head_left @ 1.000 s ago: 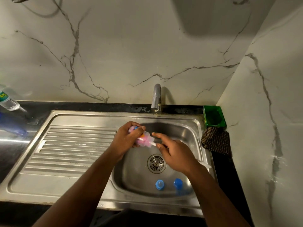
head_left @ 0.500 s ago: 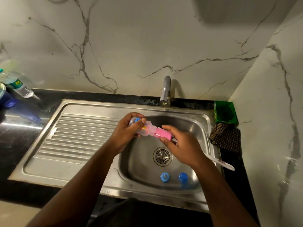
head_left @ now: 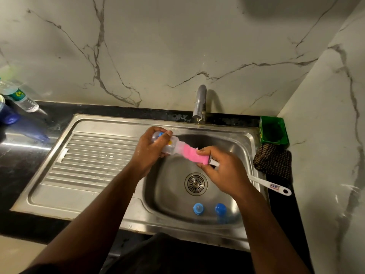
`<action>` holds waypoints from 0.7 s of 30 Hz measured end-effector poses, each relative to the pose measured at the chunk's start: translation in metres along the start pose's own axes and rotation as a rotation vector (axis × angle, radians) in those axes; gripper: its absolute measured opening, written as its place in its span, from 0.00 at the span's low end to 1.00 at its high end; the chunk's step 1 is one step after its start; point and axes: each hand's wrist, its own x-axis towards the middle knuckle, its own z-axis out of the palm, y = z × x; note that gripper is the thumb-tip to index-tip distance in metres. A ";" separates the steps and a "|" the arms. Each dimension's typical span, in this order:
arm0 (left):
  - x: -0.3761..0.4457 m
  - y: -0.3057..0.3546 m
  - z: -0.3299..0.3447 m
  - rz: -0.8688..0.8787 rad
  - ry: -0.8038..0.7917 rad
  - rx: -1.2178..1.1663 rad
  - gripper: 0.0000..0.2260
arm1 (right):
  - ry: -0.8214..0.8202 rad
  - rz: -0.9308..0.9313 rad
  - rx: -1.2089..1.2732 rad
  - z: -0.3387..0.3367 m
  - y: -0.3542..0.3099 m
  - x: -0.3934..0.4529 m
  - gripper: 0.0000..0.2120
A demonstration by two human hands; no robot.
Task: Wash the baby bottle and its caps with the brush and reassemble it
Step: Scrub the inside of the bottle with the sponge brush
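- Head view, the only one you get: your left hand [head_left: 150, 153] is wrapped around the base end of the clear baby bottle [head_left: 167, 147], holding it on its side above the sink basin [head_left: 173, 194], mouth pointing toward 4 o'clock.
- Your right hand [head_left: 223, 171] is closed on the brush [head_left: 194, 155], fingers pinching right where the pink sponge head meets the white handle. Part of the pink head is in the bottle mouth, the rest sticks out between your two hands.
- The brush handle [head_left: 270, 185] runs out from under your right hand toward 4 o'clock, with its far end over the sink's right rim.
- Down in the basin at about 6 o'clock from the drain [head_left: 196, 183] you've got two blue caps: a lighter one [head_left: 198, 209] and, just beside it at 3 o'clock, a darker one [head_left: 220, 209]. Both are sitting on the basin floor, apart from each other.
- The tap [head_left: 199, 104] is at 12 o'clock behind the basin; can't tell if any water is running.
- At 2 o'clock there's a green tub [head_left: 273, 130] in the corner of the dark surface [head_left: 19, 155], with a dark checked cloth [head_left: 273, 161] right in front of it.
- Far off at 10 o'clock on that surface: a plastic water bottle [head_left: 21, 97] and something blue [head_left: 8, 115], blurry.
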 end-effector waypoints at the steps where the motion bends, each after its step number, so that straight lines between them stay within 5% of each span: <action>1: -0.001 -0.002 0.003 0.009 -0.039 0.016 0.09 | -0.011 0.006 -0.004 0.002 0.002 -0.001 0.15; 10: -0.012 -0.006 0.015 -0.097 -0.071 -0.175 0.08 | -0.038 0.111 0.236 0.000 -0.002 -0.003 0.12; 21: -0.013 -0.014 0.006 -0.031 0.007 -0.017 0.07 | -0.150 -0.015 0.063 0.015 -0.006 0.001 0.13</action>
